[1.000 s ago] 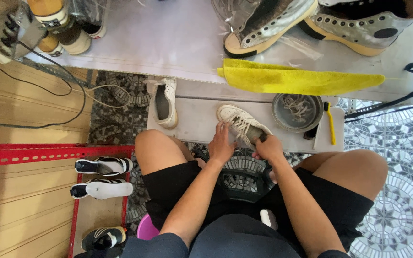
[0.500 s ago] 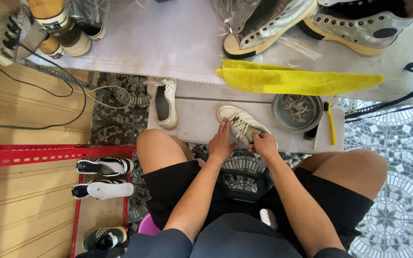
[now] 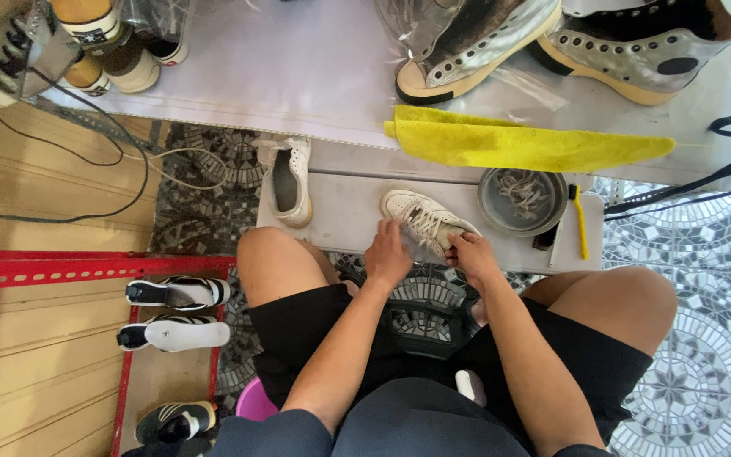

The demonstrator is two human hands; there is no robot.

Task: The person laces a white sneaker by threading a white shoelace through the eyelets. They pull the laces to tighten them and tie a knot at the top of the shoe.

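Left hand (image 3: 388, 256): on white sneaker (image 3: 427, 222), fingers curled on its side; grip prob. closed, fingertips hidden.
Right hand (image 3: 469, 254): pinching sth. at heel end, cannot tell what.
Sneaker: lies on grey worktop (image 3: 340, 216), near bowl (image 3: 522, 200) w/ laces.

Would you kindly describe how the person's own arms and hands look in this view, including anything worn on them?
Both arms are bare down to the hands: no gloves, watch, rings or bands show on the left hand or the right hand. Dark grey-blue short sleeves show at the bottom edge, above black shorts.
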